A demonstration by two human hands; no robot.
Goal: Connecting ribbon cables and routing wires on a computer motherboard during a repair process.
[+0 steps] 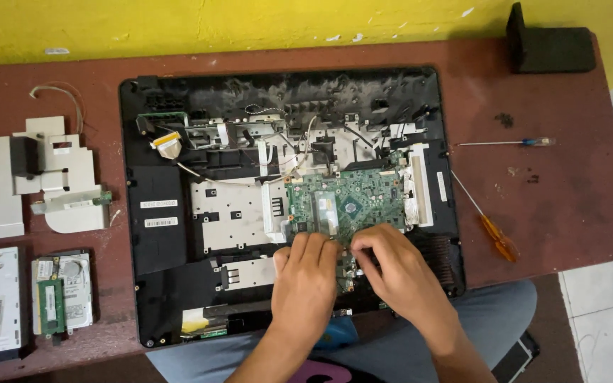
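Both hands work closest to the camera in the head view: the left hand lies flat with its fingers pressed together on the near edge of the green circuit board, while the right hand curls its fingers narrowly, pinching at something small on that same edge, though what they grip cannot be told. That board sits right of centre in the opened black computer chassis on the reddish bench, so the step appears to be freeing the board. Judging from this, the next move calls for a steady, light pull, with the orange-handled screwdriver and the blue-tipped screwdriver lying near on the right.
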